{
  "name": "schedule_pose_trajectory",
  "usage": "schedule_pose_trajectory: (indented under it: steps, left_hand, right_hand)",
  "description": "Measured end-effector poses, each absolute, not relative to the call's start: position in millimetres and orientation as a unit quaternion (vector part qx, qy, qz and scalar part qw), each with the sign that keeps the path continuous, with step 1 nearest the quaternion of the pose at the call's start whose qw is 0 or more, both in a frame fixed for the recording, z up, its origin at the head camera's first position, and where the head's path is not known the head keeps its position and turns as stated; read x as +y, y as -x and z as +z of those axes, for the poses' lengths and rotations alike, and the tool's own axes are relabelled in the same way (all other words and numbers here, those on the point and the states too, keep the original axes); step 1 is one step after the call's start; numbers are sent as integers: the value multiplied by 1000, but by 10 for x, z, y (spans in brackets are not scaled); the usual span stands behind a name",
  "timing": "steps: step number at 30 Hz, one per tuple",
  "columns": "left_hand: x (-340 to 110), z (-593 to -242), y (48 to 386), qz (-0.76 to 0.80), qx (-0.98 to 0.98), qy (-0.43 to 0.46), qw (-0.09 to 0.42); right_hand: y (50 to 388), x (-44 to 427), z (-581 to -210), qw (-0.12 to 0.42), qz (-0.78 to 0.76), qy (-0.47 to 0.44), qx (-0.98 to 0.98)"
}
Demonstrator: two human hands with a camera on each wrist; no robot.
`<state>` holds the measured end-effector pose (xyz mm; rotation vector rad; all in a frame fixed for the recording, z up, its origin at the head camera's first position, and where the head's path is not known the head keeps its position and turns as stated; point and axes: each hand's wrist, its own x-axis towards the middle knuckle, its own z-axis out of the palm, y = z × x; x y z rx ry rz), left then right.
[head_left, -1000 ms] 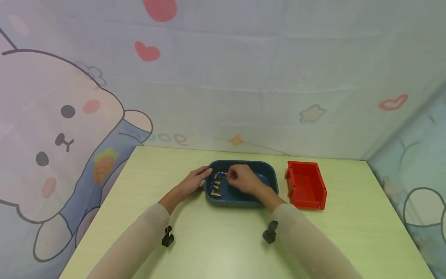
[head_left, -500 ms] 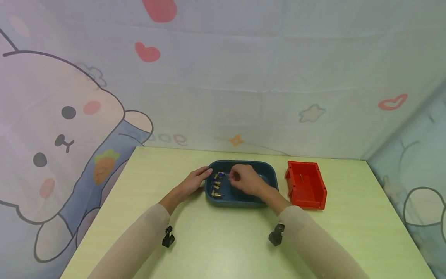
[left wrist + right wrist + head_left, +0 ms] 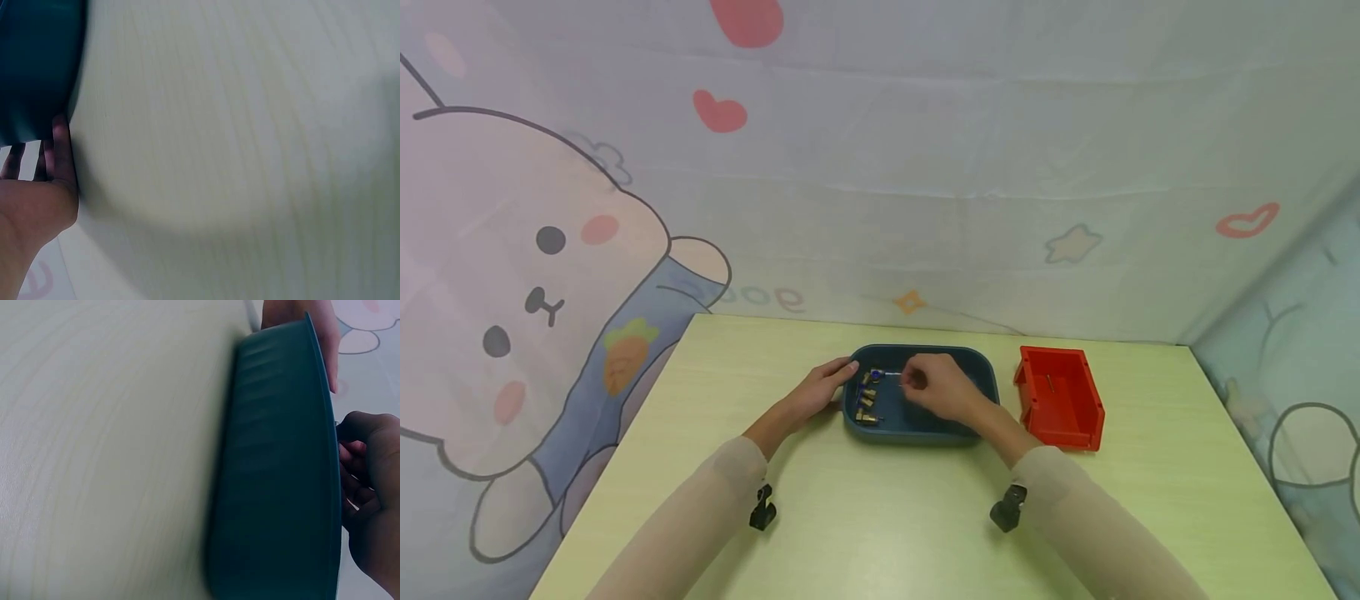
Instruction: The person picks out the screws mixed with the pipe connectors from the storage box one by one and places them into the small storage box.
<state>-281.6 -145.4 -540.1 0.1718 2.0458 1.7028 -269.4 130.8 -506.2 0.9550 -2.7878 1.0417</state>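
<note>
A dark blue-green tray (image 3: 917, 437) stands on the table, with several small brass-and-blue fittings (image 3: 867, 398) along its left end. My left hand (image 3: 811, 393) holds that end, thumb over the rim and fingers against the outer wall. Inside the tray, my right hand (image 3: 942, 387) has its thumb and fingertips together just right of the fittings. A thin shiny piece (image 3: 892, 374) shows at the fingertips, too small to identify. In the right wrist view the tray wall hides part of the right fingers (image 3: 356, 465).
To the right of the tray is a red open-front bin (image 3: 1060, 429) with one small thin brass-coloured piece (image 3: 1050, 383) inside. The pale wooden table (image 3: 880, 517) ends at a cloth backdrop (image 3: 925, 167) printed with cartoons.
My right hand has shifted slightly to the right inside the tray, away from the fittings. My left hand keeps its hold on the tray's left end.
</note>
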Motion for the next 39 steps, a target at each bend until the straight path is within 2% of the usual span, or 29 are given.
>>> schedule_pose_trajectory:
  steps: [11,26,39]
  left_hand:
    - [-1451,-5393,2812,616,750,-63,232]
    - [-1438,-5398,2807,621,746,-66,229]
    - [-1433,-5382,2794,621,749,-59,223]
  right_hand:
    - [2650,1420,-5019,22,347,-304,-887]
    - [2536,1623,-5008,54,385,-255,-885]
    - [2487,1811,-5054,54,394,-231,-888]
